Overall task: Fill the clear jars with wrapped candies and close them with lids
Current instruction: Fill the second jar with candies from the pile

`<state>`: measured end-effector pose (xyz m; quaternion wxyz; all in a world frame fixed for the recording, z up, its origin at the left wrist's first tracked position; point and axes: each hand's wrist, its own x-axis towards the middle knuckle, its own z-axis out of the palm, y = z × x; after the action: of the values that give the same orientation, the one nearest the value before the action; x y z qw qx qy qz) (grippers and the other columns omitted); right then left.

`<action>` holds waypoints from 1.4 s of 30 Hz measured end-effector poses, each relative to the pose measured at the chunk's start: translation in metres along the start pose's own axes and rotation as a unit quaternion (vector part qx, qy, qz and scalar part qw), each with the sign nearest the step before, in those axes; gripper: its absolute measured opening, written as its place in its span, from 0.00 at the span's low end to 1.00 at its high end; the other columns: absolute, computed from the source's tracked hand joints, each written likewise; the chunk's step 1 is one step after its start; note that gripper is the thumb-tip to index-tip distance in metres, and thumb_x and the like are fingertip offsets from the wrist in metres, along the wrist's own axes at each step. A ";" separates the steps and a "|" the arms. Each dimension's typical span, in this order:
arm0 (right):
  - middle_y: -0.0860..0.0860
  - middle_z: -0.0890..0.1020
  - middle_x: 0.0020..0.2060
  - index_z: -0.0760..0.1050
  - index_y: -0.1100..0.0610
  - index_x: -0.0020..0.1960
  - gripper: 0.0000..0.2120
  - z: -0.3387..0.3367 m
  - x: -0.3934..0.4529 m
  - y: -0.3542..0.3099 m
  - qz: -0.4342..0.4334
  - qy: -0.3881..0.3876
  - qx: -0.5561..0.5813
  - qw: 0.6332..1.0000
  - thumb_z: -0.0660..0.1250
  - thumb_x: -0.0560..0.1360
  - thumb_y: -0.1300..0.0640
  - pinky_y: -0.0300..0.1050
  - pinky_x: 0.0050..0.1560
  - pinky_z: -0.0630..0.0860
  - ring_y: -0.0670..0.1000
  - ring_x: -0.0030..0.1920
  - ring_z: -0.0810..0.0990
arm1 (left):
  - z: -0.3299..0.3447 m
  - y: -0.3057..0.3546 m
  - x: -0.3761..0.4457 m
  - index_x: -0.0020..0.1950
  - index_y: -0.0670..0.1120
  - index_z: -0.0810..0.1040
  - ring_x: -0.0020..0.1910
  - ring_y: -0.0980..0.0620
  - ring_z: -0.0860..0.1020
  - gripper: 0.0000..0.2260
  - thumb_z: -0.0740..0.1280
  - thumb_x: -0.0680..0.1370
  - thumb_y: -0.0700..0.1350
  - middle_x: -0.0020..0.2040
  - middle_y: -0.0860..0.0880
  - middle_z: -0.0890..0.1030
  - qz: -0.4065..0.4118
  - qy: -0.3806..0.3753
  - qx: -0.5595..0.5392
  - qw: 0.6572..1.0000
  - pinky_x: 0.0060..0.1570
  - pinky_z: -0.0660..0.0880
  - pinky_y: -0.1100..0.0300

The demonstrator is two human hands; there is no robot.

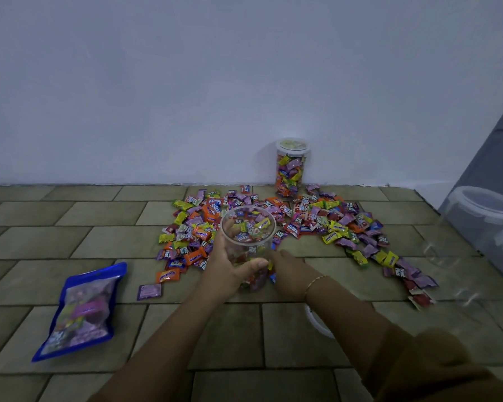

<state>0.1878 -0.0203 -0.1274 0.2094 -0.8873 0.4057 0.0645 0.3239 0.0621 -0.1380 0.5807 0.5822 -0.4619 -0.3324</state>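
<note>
A clear jar (246, 242) with some wrapped candies in its bottom stands in front of me, open at the top. My left hand (230, 268) grips it from the left, thumb across the near side. My right hand (289, 271) is low at the jar's right base, fingertips curled onto a few loose candies there. A wide pile of wrapped candies (317, 221) covers the tiled floor behind the jar. A filled jar (291, 172) with its lid on stands by the wall.
A blue candy bag (82, 311) lies on the floor at the left. A white lid (317, 324) shows under my right forearm. At the right, an empty clear jar (447, 256) lies by a grey surface, with two white-rimmed lids (482, 204) behind it.
</note>
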 end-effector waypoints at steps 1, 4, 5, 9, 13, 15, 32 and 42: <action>0.59 0.66 0.67 0.54 0.52 0.75 0.29 0.005 -0.001 -0.001 -0.012 0.017 -0.011 1.000 0.60 0.77 0.59 0.50 0.62 0.68 0.61 0.64 0.70 | 0.000 -0.001 0.000 0.73 0.51 0.57 0.66 0.53 0.72 0.46 0.80 0.62 0.47 0.68 0.51 0.70 0.000 -0.001 0.000 1.000 0.64 0.73 0.56; 0.59 0.67 0.67 0.56 0.50 0.75 0.23 0.015 -0.001 0.001 -0.024 0.059 -0.101 0.993 0.53 0.80 0.56 0.50 0.65 0.67 0.60 0.65 0.68 | 0.000 0.001 0.001 0.70 0.53 0.58 0.66 0.55 0.72 0.43 0.80 0.62 0.44 0.67 0.53 0.71 0.001 0.002 -0.007 1.000 0.64 0.72 0.57; 0.58 0.68 0.66 0.57 0.50 0.74 0.22 0.016 -0.001 0.003 -0.027 0.070 -0.123 0.990 0.52 0.81 0.55 0.50 0.64 0.67 0.59 0.65 0.68 | 0.001 0.003 0.001 0.69 0.54 0.59 0.65 0.55 0.73 0.42 0.80 0.62 0.43 0.66 0.54 0.71 0.004 0.001 -0.006 1.000 0.64 0.72 0.57; 0.58 0.70 0.64 0.63 0.57 0.70 0.18 0.015 -0.005 0.007 -0.019 0.092 -0.140 0.986 0.51 0.81 0.58 0.50 0.63 0.67 0.58 0.65 0.67 | 0.000 0.003 0.000 0.69 0.54 0.59 0.65 0.54 0.73 0.42 0.80 0.62 0.43 0.65 0.54 0.72 0.006 0.001 -0.008 1.000 0.64 0.73 0.56; 0.59 0.67 0.66 0.64 0.61 0.68 0.16 0.014 -0.006 0.012 0.011 0.090 -0.168 0.982 0.50 0.81 0.62 0.51 0.63 0.66 0.59 0.66 0.65 | 0.001 0.005 -0.001 0.68 0.55 0.59 0.64 0.54 0.73 0.42 0.80 0.62 0.44 0.63 0.59 0.71 0.005 0.000 -0.007 1.000 0.62 0.73 0.58; 0.59 0.69 0.65 0.65 0.61 0.66 0.15 0.009 -0.006 0.017 0.024 0.083 -0.163 0.983 0.51 0.80 0.63 0.50 0.63 0.66 0.59 0.65 0.66 | 0.002 0.009 -0.003 0.68 0.54 0.58 0.61 0.57 0.73 0.40 0.77 0.63 0.42 0.60 0.62 0.71 0.004 -0.001 -0.010 1.000 0.61 0.73 0.62; 0.52 0.76 0.35 0.73 0.53 0.38 0.13 -0.090 -0.041 -0.015 -0.073 0.294 0.487 0.819 0.67 0.72 0.71 0.36 0.34 0.75 0.49 0.32 0.74 | 0.015 0.011 0.001 0.68 0.52 0.57 0.55 0.69 0.73 0.38 0.74 0.67 0.32 0.58 0.61 0.71 -0.006 -0.002 0.002 1.000 0.50 0.70 0.77; 0.54 0.79 0.43 0.71 0.52 0.35 0.17 -0.084 -0.039 -0.026 -0.097 0.270 0.396 0.872 0.64 0.72 0.72 0.58 0.46 0.77 0.55 0.43 0.77 | 0.030 0.014 0.000 0.67 0.51 0.58 0.52 0.72 0.75 0.36 0.75 0.68 0.33 0.58 0.56 0.72 -0.004 -0.018 0.029 0.999 0.48 0.72 0.75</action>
<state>0.1769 -0.0141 -0.0323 0.4303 -0.7482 0.3497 -0.3643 0.2941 0.0520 -0.1274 0.5540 0.5943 -0.4796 -0.3315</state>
